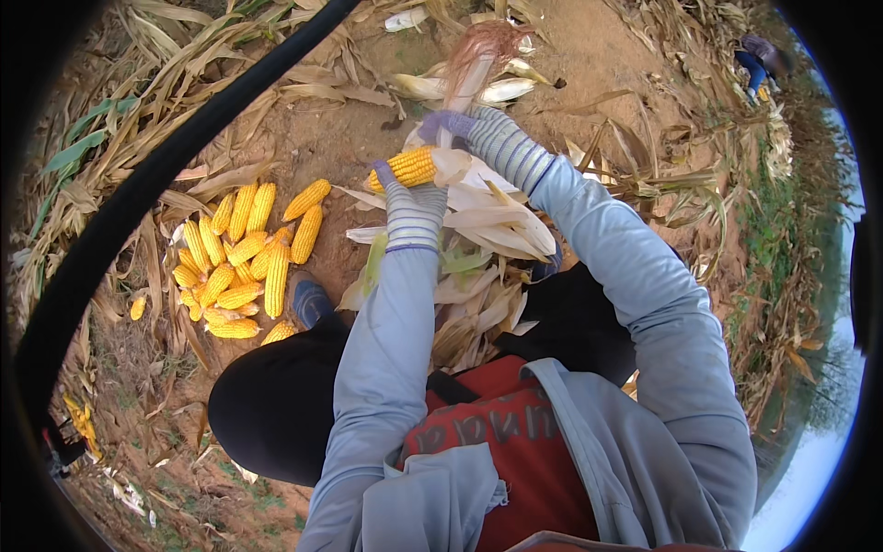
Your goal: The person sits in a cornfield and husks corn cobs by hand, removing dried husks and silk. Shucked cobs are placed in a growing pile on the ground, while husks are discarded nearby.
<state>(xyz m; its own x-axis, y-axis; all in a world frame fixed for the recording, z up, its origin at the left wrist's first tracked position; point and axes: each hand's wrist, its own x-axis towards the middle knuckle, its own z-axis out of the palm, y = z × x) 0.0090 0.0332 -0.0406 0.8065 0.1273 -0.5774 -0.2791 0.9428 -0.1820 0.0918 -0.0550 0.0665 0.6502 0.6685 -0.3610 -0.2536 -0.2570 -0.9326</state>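
Observation:
Both of my hands wear striped knit gloves with purple fingertips. My left hand (414, 207) grips a yellow ear of corn (412, 168) whose kernels are partly bared. Pale husk leaves (500, 214) still hang from the ear's right end, below my right wrist. Beside the ear, my right hand (476, 131) is closed around a strip of husk (476, 83) tipped with reddish-brown corn silk (486, 45). Some of its fingers are hidden behind the husk. Loose dry husks (476, 310) lie between my legs, under my forearms.
A pile of bare corn ears (234, 262) lies on the soil left of my shoe (312, 300). Dry corn stalks (145, 90) cover the upper left. More ears (83, 424) lie at the lower left. Another person (759, 58) bends down far off at the upper right.

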